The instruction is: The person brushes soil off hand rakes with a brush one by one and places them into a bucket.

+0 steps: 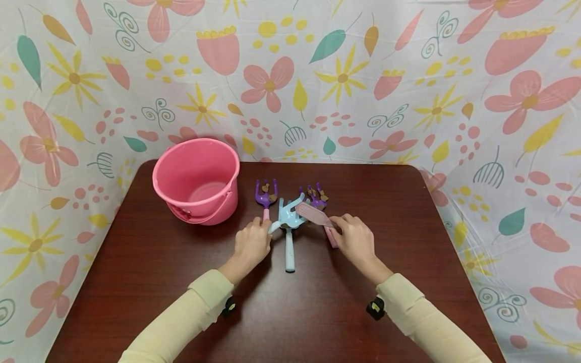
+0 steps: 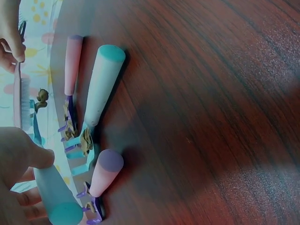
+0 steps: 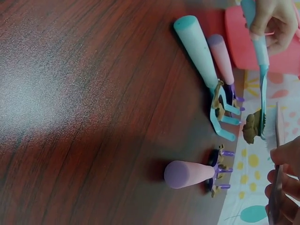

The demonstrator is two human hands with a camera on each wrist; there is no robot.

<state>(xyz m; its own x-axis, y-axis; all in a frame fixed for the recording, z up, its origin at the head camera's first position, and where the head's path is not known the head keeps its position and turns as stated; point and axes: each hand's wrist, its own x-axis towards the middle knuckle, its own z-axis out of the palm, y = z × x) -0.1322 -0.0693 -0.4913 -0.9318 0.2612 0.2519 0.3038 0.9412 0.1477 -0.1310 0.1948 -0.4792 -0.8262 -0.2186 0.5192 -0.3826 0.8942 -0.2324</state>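
My left hand (image 1: 251,243) grips the pale blue handle of a small garden fork (image 3: 257,40), raised above the table. Brown mud-like clumps (image 3: 251,128) cling to its head. My right hand (image 1: 356,241) holds a pink brush (image 1: 314,214), whose white bristles (image 3: 271,123) meet the fork's head. Below them lies a second light blue fork (image 1: 289,252) with brown bits on its tines. Two purple forks with pink handles, one on the left (image 1: 266,199) and one on the right (image 1: 320,202), lie on either side, also dirtied with brown bits.
A pink bucket (image 1: 229,206) with its handle lowered stands at the back left of the dark wooden table (image 1: 317,312). Behind and beside the table hangs a white sheet (image 1: 290,136) printed with flowers and leaves.
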